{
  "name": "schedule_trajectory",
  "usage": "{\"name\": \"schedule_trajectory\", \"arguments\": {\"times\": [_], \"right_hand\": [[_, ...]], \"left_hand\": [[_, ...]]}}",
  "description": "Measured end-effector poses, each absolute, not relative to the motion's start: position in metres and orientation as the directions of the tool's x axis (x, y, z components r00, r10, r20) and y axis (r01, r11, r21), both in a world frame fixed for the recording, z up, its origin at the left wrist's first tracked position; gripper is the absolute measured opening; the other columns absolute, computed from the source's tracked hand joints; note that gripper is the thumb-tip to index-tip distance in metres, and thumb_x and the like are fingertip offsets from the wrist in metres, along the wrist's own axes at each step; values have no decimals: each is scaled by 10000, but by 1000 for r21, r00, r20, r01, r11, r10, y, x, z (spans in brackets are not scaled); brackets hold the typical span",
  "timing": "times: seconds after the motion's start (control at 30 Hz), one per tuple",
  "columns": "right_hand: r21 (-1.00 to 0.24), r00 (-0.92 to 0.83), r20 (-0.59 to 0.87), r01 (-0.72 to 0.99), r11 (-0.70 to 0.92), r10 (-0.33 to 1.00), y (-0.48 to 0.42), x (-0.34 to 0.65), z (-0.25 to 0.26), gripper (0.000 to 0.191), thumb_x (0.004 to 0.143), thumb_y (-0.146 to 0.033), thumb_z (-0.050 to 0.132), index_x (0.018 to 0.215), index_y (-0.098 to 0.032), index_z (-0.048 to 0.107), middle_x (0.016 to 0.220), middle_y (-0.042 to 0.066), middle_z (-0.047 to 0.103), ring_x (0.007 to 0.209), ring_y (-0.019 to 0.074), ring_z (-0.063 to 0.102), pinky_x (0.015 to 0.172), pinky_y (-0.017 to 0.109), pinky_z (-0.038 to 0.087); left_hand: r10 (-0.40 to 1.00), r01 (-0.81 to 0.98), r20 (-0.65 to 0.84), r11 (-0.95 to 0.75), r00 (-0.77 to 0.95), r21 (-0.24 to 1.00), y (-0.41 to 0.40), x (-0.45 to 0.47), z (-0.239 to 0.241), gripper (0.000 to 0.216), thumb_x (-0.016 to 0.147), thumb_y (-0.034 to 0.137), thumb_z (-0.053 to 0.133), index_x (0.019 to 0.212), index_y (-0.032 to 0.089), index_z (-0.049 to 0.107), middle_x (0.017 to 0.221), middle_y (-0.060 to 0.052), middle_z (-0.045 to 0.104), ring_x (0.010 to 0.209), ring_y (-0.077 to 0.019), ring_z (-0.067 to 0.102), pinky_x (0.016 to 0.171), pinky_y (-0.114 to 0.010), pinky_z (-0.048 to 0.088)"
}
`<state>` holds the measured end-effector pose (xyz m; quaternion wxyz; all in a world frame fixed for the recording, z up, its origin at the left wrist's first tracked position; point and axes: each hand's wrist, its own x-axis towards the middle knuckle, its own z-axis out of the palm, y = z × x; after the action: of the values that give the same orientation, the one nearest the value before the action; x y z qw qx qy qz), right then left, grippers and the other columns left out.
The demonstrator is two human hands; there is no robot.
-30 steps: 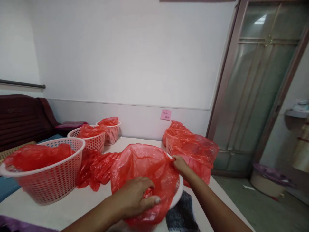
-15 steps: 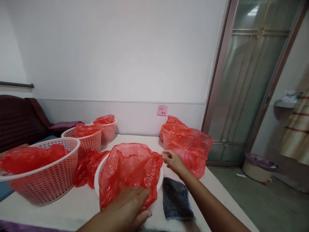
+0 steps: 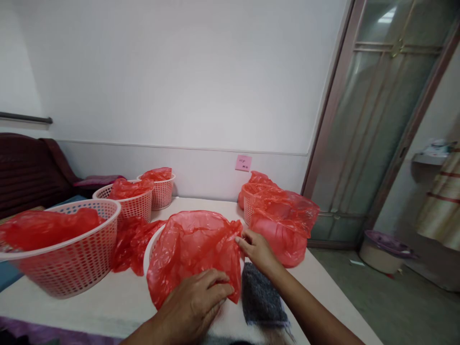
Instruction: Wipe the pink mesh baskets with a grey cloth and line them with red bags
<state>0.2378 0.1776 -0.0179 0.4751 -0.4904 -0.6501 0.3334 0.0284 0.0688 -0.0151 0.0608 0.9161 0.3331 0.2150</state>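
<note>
Draping round basket [image 3: 148, 255]: crinkled, glossy red plastic bag [image 3: 196, 244].

The one head view looks forward and down from close behind and above the handled red bag [image 3: 197, 247].

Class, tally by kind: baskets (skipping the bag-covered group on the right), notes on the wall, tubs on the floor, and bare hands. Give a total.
Plastic baskets: 4
Pink sticky note: 1
Floor tub: 1
Bare hands: 2
Total: 8
</note>
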Motion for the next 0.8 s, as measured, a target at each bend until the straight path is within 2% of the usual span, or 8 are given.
{"name": "schedule_trajectory", "arguments": {"times": [0.13, 0.27, 0.37, 0.5, 0.6, 0.7, 0.8], "right_hand": [[-959, -171, 166, 201, 200, 971, 166, 230, -6, 253, 712, -427, 624, 766, -190, 554, 573, -54, 506, 490, 98, 446, 470, 230, 310], [-999, -279, 10, 42, 22, 960, 156, 230, 9, 444, 748, -398, 621, 1121, -196, 490, 707, -22, 608, 523, 107, 551, 462, 220, 388], [-983, -365, -100, -105, -148, 926, 149, 226, 15, 573, 705, -290, 681, 1218, -222, 435, 723, -31, 624, 549, 111, 591, 474, 220, 443], [-919, -435, -107, -301, -257, 894, 145, 214, 11, 575, 622, -150, 719, 1156, -209, 514, 743, -23, 664, 579, 98, 615, 546, 214, 496], [-882, -432, -83, -387, -268, 898, 146, 208, 4, 477, 570, -115, 749, 1011, -166, 575, 754, 10, 685, 638, 121, 648, 602, 221, 513], [-881, -383, -86, -402, -250, 920, 148, 208, -2, 382, 562, -132, 763, 902, -156, 590, 693, 1, 665, 563, 104, 617, 518, 194, 475], [-887, -320, -93, -404, -225, 943, 149, 213, -6, 301, 582, -169, 756, 827, -163, 583, 599, -33, 619, 414, 63, 510, 369, 159, 353]], "left_hand": [[636, 516, 383, -769, 670, 376, 71, 26, -16, 332, 966, 213, 346, 1240, 210, 534, 1188, -56, 659, 1081, -153, 602, 934, -262, 464], [736, 504, 326, -656, 593, 562, 73, 26, -12, 347, 984, 318, 327, 1238, 252, 554, 1190, -18, 668, 1076, -134, 609, 944, -237, 436], [792, 478, 276, -564, 545, 674, 74, 28, -8, 354, 982, 371, 327, 1219, 270, 569, 1195, 0, 668, 1088, -131, 603, 944, -229, 423], [841, 418, 233, -460, 488, 783, 80, 29, -6, 367, 962, 418, 358, 1193, 234, 575, 1146, -28, 674, 1079, -160, 598, 956, -273, 413], [891, 432, 114, -321, 440, 843, 85, 28, -8, 385, 938, 419, 395, 1213, 194, 544, 1083, -55, 676, 1026, -180, 609, 919, -302, 434], [880, 490, 15, -278, 475, 826, 87, 28, -8, 368, 918, 419, 421, 1148, 188, 594, 1099, -57, 674, 1010, -193, 609, 888, -306, 438], [853, 529, -30, -295, 521, 796, 85, 29, -8, 356, 913, 431, 422, 1028, 191, 658, 1031, -50, 702, 944, -202, 627, 856, -312, 439]]}}
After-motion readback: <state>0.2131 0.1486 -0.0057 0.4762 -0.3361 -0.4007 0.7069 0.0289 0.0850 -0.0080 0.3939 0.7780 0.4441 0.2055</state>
